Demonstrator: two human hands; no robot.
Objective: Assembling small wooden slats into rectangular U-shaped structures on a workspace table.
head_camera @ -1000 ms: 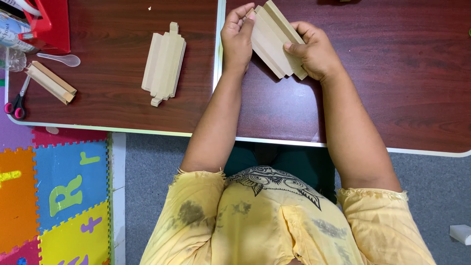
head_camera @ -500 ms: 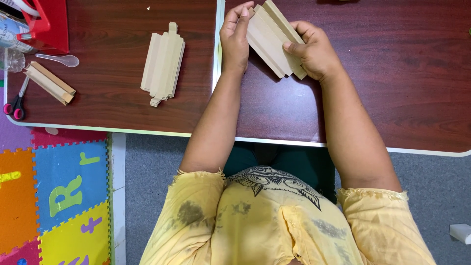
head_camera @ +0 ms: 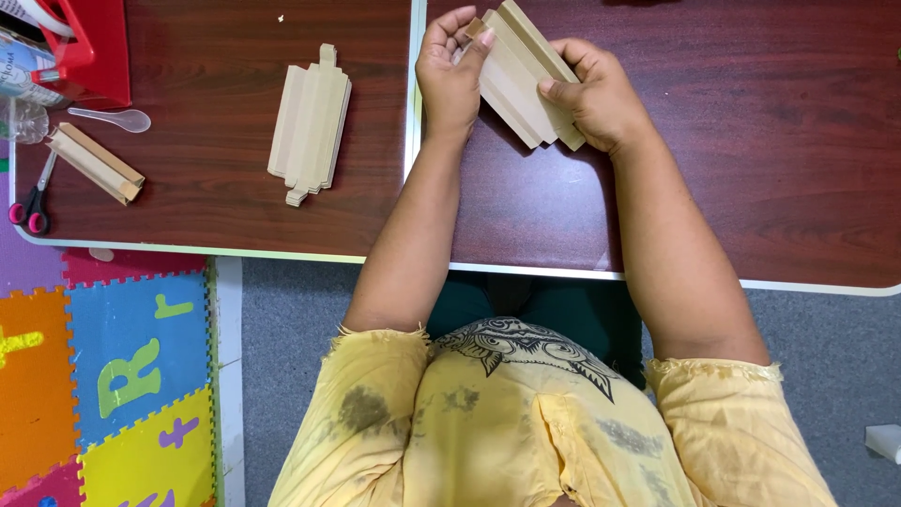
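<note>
Nearest the camera, the person's yellow shirt [head_camera: 526,422] and both forearms led up to the dark wooden tabletop [head_camera: 732,169], which carried everything else. Just beyond its near edge, the left hand [head_camera: 452,73] and right hand [head_camera: 593,94] together held a pale ribbed wooden block [head_camera: 522,79], tilted and lifted a little off the tabletop. The left hand pinched its upper-left corner between thumb and fingertips; the right hand was curled around its lower-right end, fingers wrapped over the edge.

The block looked made of several long slats set side by side, stepped in height, light tan, with squared ends. If the slats were only loosely joined, a twist between the two grips could have pulled them apart, or the piece could have slipped from the light corner pinch and dropped onto the tabletop.

Further left lay a second slatted wooden piece [head_camera: 310,122], flat and well apart from the hands. Beyond it sat a small wooden bar [head_camera: 96,163], a clear plastic spoon [head_camera: 114,117], scissors [head_camera: 32,202] and a red container [head_camera: 94,47] at the corner.
</note>
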